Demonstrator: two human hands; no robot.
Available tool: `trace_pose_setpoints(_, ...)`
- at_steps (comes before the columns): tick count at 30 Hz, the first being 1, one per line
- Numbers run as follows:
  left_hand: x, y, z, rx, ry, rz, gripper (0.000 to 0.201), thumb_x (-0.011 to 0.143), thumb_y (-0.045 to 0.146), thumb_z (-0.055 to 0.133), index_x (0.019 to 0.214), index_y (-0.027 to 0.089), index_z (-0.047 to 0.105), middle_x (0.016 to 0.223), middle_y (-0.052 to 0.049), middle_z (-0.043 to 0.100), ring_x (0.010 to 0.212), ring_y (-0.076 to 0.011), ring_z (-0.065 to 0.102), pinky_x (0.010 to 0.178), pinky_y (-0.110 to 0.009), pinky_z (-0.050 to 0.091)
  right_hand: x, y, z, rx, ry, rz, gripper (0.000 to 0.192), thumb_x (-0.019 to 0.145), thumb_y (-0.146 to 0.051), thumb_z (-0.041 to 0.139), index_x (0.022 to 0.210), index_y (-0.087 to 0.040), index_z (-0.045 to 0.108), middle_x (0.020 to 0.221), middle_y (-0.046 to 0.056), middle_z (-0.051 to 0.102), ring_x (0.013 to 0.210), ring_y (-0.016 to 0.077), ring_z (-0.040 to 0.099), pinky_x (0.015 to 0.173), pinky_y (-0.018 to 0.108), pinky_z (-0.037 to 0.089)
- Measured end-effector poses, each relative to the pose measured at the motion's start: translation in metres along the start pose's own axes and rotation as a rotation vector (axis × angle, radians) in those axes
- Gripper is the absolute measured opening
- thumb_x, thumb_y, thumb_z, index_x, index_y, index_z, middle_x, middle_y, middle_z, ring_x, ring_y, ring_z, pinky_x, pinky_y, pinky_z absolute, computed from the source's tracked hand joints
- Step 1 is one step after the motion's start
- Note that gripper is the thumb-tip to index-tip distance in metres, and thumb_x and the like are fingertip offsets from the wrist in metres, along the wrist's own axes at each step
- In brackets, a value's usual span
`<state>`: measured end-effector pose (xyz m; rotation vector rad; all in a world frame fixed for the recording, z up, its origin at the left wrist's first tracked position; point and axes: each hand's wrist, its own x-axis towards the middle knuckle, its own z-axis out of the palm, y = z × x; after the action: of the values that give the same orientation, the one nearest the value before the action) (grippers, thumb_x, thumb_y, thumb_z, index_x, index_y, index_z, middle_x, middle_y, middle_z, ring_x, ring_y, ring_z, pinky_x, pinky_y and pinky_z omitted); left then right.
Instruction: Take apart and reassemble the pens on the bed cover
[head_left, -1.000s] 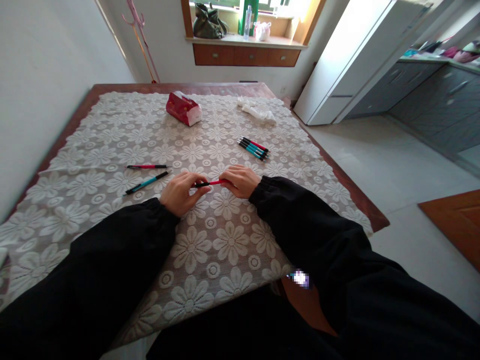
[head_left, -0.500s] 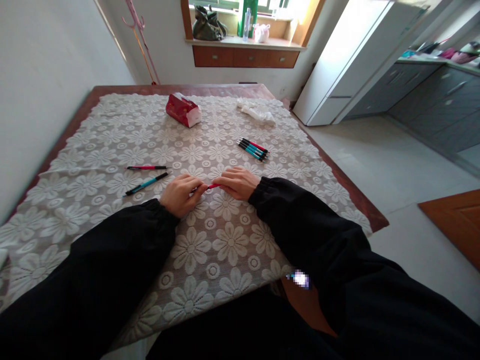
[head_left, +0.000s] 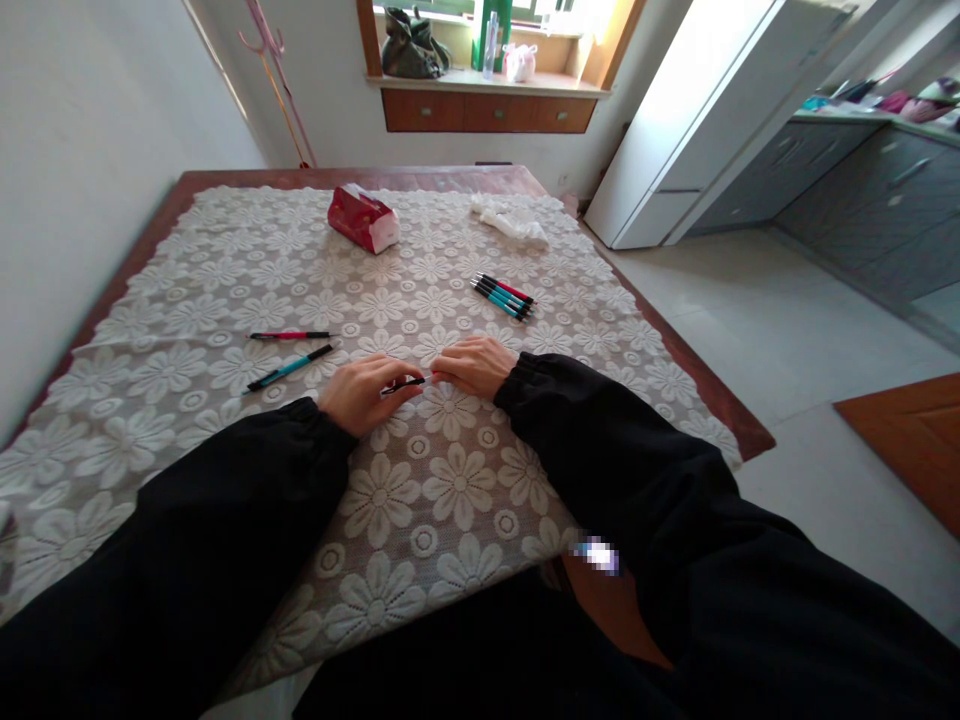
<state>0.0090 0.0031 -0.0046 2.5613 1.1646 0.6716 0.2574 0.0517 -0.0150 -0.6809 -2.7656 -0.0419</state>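
Above the near part of the table, my left hand [head_left: 367, 392] is closed, thumb and fingers pinching the black section of a pen [head_left: 406, 383]. My right hand [head_left: 475, 366] is closed around the pen's red barrel, of which only a sliver shows at the fingertips. A thin pale piece spans the small gap between the hands; whether the two sections are fully apart I cannot tell. To the left lie a red and black pen [head_left: 289, 336] and a teal and black pen [head_left: 289, 369]. Beyond my right hand, several teal and red pens [head_left: 501, 298] lie side by side.
A lace cloth [head_left: 457, 485] covers the wooden table. Toward its far side are a red tissue pack [head_left: 363, 219] and a crumpled clear plastic bag [head_left: 511, 222]. A white fridge [head_left: 675, 120] stands past the far right corner, and a wall borders the left.
My hands have drawn slightly apart. More of the black section now shows at my left fingers, less of the red at my right, and a thin pale piece has appeared between them.
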Motion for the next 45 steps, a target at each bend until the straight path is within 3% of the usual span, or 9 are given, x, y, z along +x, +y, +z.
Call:
trace_pose_setpoints(6, 0.0006, -0.003, 0.0017, -0.01, 0.047, -0.043, 0.031, 0.102, 0.037, 0.044, 0.108, 0.023, 0.071, 0.098, -0.005, 0.076, 0.096, -0.0213, 0.069, 0.089, -0.034, 0.052, -0.0012, 0.0009, -0.0015, -0.057, 0.003, -0.046, 0.024, 0.104, -0.02, 0.042, 0.119, -0.021, 0.061, 0.103, 0.004, 0.07, 0.082, 0.0151, 0.06, 0.076, 0.03, 0.035)
trace_pose_setpoints(11, 0.0003, -0.0037, 0.0018, -0.015, 0.015, -0.015, 0.036, 0.103, 0.032, 0.039, 0.121, 0.024, 0.069, 0.103, -0.006, 0.074, 0.098, -0.0213, 0.068, 0.088, -0.034, 0.052, -0.0011, -0.0032, -0.0047, -0.06, -0.018, -0.016, 0.027, 0.102, -0.017, 0.041, 0.122, -0.02, 0.058, 0.102, 0.005, 0.067, 0.079, 0.0157, 0.057, 0.073, 0.03, 0.035)
trace_pose_setpoints(17, 0.0003, -0.0003, 0.002, 0.023, 0.029, -0.051, 0.038, 0.102, 0.028, 0.039, 0.129, 0.026, 0.065, 0.106, -0.007, 0.069, 0.095, -0.0206, 0.065, 0.087, -0.033, 0.051, -0.0006, -0.002, -0.0065, -0.038, 0.035, 0.117, 0.026, 0.099, -0.015, 0.04, 0.113, -0.02, 0.062, 0.1, 0.006, 0.066, 0.08, 0.0165, 0.055, 0.072, 0.03, 0.034)
trace_pose_setpoints(23, 0.0015, -0.0012, 0.0006, -0.036, 0.046, -0.072, 0.035, 0.101, 0.025, 0.04, 0.122, 0.022, 0.068, 0.103, -0.007, 0.068, 0.092, -0.0199, 0.064, 0.084, -0.033, 0.051, -0.0011, 0.0, -0.0044, 0.054, 0.059, 0.177, 0.026, 0.1, -0.02, 0.039, 0.109, -0.02, 0.063, 0.1, 0.005, 0.067, 0.075, 0.0155, 0.054, 0.071, 0.029, 0.033)
trace_pose_setpoints(33, -0.0001, -0.0066, 0.0008, -0.043, 0.036, -0.057, 0.051, 0.095, 0.012, 0.037, 0.137, 0.026, 0.063, 0.101, -0.005, 0.061, 0.085, -0.0161, 0.059, 0.082, -0.03, 0.049, -0.002, 0.0012, -0.0046, 0.19, 0.147, 0.323, 0.024, 0.096, -0.02, 0.043, 0.102, -0.021, 0.066, 0.099, 0.004, 0.07, 0.076, 0.0156, 0.055, 0.068, 0.028, 0.033)
trace_pose_setpoints(45, -0.0003, -0.0089, -0.001, 0.122, -0.027, 0.023, 0.058, 0.093, 0.01, 0.036, 0.141, 0.032, 0.06, 0.097, -0.004, 0.061, 0.083, -0.0177, 0.055, 0.081, -0.033, 0.045, -0.0013, 0.0056, -0.002, 0.334, 0.184, 0.371, 0.02, 0.088, -0.016, 0.051, 0.093, -0.019, 0.069, 0.093, 0.003, 0.072, 0.08, 0.0157, 0.06, 0.072, 0.027, 0.036)
